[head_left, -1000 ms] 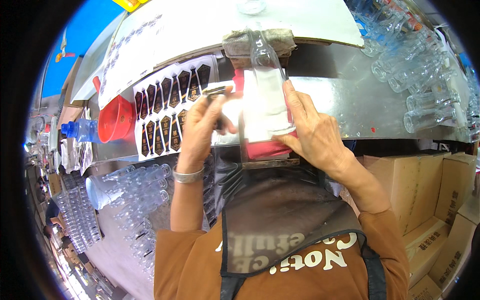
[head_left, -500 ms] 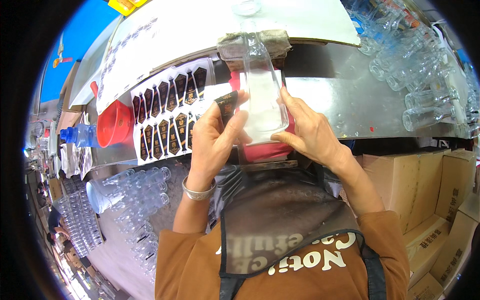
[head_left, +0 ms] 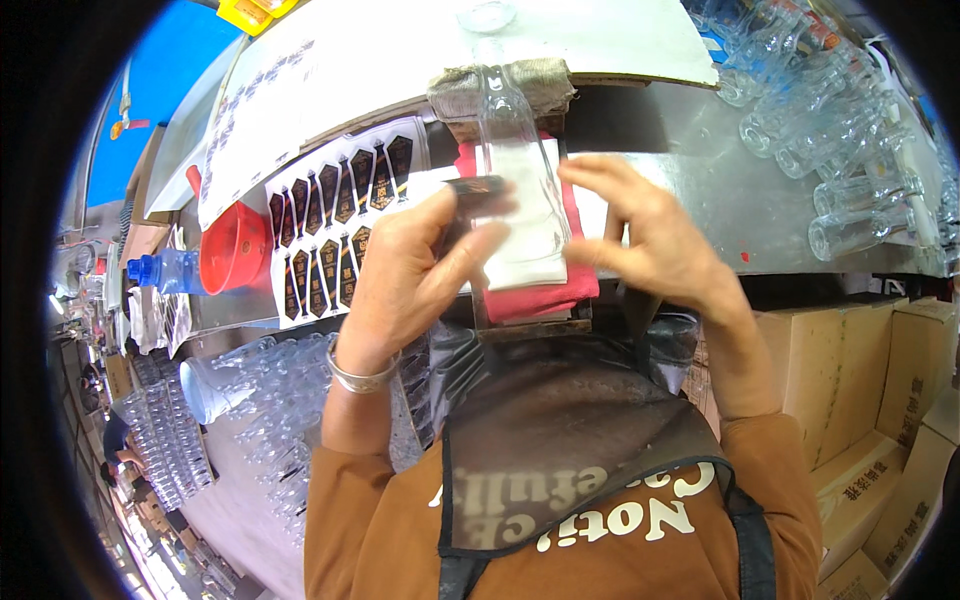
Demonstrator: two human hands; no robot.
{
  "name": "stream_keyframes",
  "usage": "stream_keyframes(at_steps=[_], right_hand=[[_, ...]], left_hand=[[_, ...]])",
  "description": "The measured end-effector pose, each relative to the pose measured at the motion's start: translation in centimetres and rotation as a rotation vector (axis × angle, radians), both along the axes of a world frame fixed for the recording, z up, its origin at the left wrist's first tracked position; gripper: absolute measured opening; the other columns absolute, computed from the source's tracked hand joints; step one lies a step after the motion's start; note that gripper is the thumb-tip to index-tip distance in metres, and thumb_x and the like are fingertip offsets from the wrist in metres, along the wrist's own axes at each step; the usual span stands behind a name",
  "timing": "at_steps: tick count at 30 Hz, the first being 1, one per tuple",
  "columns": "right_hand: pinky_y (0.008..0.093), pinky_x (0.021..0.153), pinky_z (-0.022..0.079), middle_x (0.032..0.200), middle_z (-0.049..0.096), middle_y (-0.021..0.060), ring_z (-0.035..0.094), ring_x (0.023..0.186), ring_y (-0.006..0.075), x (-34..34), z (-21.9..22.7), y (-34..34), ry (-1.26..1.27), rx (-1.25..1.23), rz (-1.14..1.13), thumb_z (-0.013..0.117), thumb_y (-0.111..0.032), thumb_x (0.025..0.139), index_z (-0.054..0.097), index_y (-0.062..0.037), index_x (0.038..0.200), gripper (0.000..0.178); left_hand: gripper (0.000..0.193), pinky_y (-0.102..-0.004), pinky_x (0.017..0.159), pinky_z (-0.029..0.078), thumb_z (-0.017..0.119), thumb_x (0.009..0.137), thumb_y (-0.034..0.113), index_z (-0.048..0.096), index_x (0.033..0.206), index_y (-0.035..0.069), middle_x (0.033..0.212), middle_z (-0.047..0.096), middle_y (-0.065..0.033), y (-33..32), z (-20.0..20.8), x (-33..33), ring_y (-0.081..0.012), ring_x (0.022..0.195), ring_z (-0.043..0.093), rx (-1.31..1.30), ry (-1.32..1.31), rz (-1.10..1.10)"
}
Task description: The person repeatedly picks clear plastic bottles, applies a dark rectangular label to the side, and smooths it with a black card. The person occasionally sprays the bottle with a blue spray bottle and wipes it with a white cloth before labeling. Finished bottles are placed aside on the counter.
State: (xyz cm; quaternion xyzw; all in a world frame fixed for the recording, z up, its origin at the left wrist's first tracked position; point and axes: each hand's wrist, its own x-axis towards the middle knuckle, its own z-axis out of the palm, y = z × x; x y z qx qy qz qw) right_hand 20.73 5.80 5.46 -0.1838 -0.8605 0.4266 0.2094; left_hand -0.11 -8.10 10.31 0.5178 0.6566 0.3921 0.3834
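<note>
Left hand (head_left: 405, 265) pinches black label (head_left: 470, 188); right hand (head_left: 655, 237) loose, fingers spread. Clear glass bottle (head_left: 518, 165) between them, lying over red cloth (head_left: 555, 298). Metal tabletop (head_left: 770, 225); stacked bottles (head_left: 815, 130) beyond right hand, cardboard cartons (head_left: 835, 370) lower right. Red container (head_left: 235, 250) left of left hand.

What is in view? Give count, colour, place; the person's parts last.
Glass bottle: one, clear, centre
Label: one, black, in left hand
Rolled cloth: one, beige, under neck
Folded cloth: one, red, under bottle
Label sheet: one, white, left
Plastic container: one, red, left
Plastic bottle: one, blue, left
Glass bottles: many, clear, right and lower left
Cardboard boxes: several, brown, lower right
Board: one, white, top
Metal bench: one, grey, centre
Left hand: one, bare, centre
Right hand: one, bare, centre
</note>
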Motion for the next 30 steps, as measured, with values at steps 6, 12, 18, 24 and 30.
stream_keyframes(at_steps=[6,12,18,24,30], right_hand=[[0.0252,0.062,0.047,0.110,0.069,0.0085,0.055,0.068,0.0074,-2.9,5.4,1.5,0.079,-0.249,0.330,0.067,-0.014,0.094,0.061,-0.0012,0.132,0.041],[0.0217,0.059,0.044,0.085,0.068,0.0022,0.056,0.069,0.0039,-2.2,3.8,1.6,-0.053,-0.395,0.218,0.066,-0.012,0.094,0.069,0.0012,0.110,0.020],[0.0216,0.061,0.044,0.080,0.068,0.0017,0.056,0.067,0.0050,-2.4,1.3,0.8,0.045,-0.618,0.030,0.068,-0.017,0.093,0.070,0.0014,0.098,0.019],[0.0174,0.051,0.043,0.082,0.071,0.0033,0.055,0.057,0.0030,-3.4,-0.3,-0.9,0.114,-0.792,-0.045,0.066,-0.018,0.097,0.072,0.0023,0.098,0.021],[0.0179,0.050,0.045,0.083,0.072,0.0090,0.058,0.056,0.0052,-3.6,-0.6,-1.0,0.191,-0.876,-0.129,0.065,-0.017,0.097,0.069,0.0045,0.101,0.022]], left_hand=[[0.021,-0.0340,0.055,0.051,0.066,0.093,0.016,0.069,0.111,0.005,0.070,0.066,-0.0119,2.9,2.5,-0.7,-0.0235,0.056,0.064,0.048,0.376,-0.641],[0.023,-0.0249,0.049,0.053,0.067,0.096,0.020,0.068,0.108,0.000,0.076,0.073,-0.0063,5.1,3.3,-2.6,-0.0115,0.052,0.065,-0.231,0.215,-0.665],[0.018,-0.0187,0.045,0.048,0.065,0.099,0.018,0.068,0.097,0.000,0.069,0.064,0.0003,7.2,2.7,-5.4,-0.0047,0.052,0.059,-0.190,0.140,-0.453],[0.018,-0.0193,0.056,0.051,0.071,0.095,0.020,0.069,0.101,0.003,0.075,0.067,0.0000,9.4,0.8,-4.9,-0.0046,0.064,0.063,0.075,0.352,-0.195],[0.018,-0.0225,0.065,0.054,0.072,0.094,0.017,0.071,0.107,0.004,0.084,0.072,-0.0028,10.9,-1.8,-4.4,-0.0073,0.073,0.065,0.457,0.571,-0.185]])
